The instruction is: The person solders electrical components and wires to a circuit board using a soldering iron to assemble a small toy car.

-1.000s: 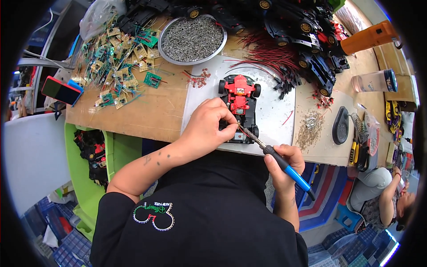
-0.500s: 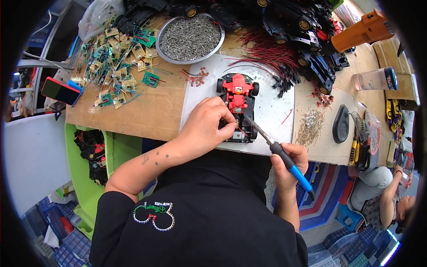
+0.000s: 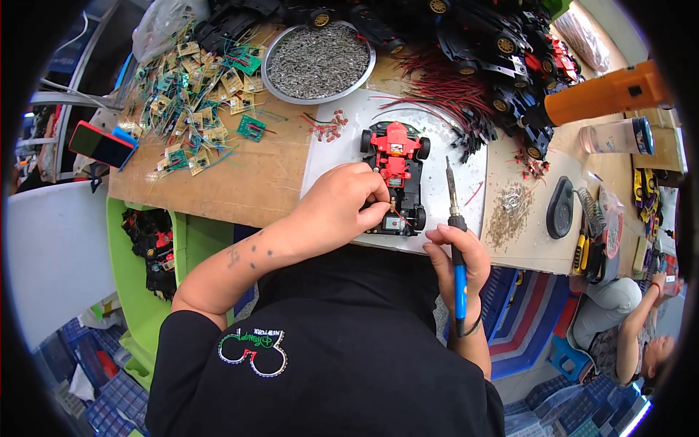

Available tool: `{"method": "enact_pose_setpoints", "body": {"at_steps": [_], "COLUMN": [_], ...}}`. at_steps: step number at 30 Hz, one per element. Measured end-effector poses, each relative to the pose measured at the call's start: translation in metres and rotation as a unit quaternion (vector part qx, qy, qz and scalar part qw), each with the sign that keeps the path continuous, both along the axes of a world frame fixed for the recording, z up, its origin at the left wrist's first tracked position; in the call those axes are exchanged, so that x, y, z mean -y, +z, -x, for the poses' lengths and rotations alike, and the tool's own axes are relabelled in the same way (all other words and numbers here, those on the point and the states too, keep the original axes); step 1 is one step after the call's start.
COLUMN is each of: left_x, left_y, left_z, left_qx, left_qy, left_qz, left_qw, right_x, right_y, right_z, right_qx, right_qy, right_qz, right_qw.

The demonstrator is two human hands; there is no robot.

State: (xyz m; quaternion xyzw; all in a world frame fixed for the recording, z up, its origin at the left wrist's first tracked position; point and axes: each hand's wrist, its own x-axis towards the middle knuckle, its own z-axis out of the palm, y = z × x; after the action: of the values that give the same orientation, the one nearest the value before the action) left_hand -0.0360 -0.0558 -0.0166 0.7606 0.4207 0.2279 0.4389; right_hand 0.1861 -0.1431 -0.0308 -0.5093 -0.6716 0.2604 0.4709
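Nearest, at left: green plastic bin (image 3: 125, 291), containing black-and-red car parts (image 3: 154, 244). Right hand (image 3: 473, 256): raised, grasping the blue-and-black handle of a soldering iron (image 3: 459, 280), slim metal tip upward and apart from the work. Left hand (image 3: 344, 198): bent over the near end of a red-and-black toy car chassis (image 3: 396, 148) on the bench (image 3: 251, 200), thumb and forefinger pinched; anything between them hidden. Beyond: round, shiny metal bowl (image 3: 317, 101), filled with small screws (image 3: 318, 62).

Toy chassis (image 3: 396, 151) on surface (image 3: 233, 191); left hand (image 3: 346, 195), pinching red wire (image 3: 403, 218), over chassis's near end; right of chassis, soldering iron (image 3: 456, 237) in right hand (image 3: 475, 268).
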Motion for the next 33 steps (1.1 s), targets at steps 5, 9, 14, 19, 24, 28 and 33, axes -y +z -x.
{"method": "enact_pose_setpoints", "body": {"at_steps": [5,9,14,19,24,28,33], "left_x": [-0.003,-0.006,-0.016,-0.032,-0.035,-0.018,0.004], "left_y": [-0.001,-0.011,-0.01,-0.008,-0.003,0.019,0.041], "left_z": [0.005,0.004,0.019,0.092,0.127,0.104,0.055], "left_qx": [0.008,0.008,0.011,-0.233,-0.318,-0.283,-0.093], "left_qy": [-0.014,-0.045,-0.015,0.211,0.252,0.232,0.12], "left_qz": [-0.008,-0.074,-0.098,-0.35,-0.318,-0.299,-0.319], "left_qw": [1.0,0.996,0.995,0.883,0.857,0.881,0.935], "right_x": [-0.009,-0.009,-0.018,-0.019,-0.024,-0.035,-0.048], "right_y": [-0.004,-0.011,-0.009,-0.008,0.0,0.013,0.041], "right_z": [0.016,0.017,0.026,0.029,0.033,0.043,0.063], "right_qx": [0.053,0.119,0.126,0.141,0.166,0.112,0.124], "right_qy": [0.02,-0.01,0.0,0.005,0.012,0.006,0.061], "right_qz": [-0.028,-0.06,-0.067,-0.054,-0.042,-0.127,-0.255], "right_qw": [0.998,0.991,0.99,0.988,0.985,0.986,0.957]}}
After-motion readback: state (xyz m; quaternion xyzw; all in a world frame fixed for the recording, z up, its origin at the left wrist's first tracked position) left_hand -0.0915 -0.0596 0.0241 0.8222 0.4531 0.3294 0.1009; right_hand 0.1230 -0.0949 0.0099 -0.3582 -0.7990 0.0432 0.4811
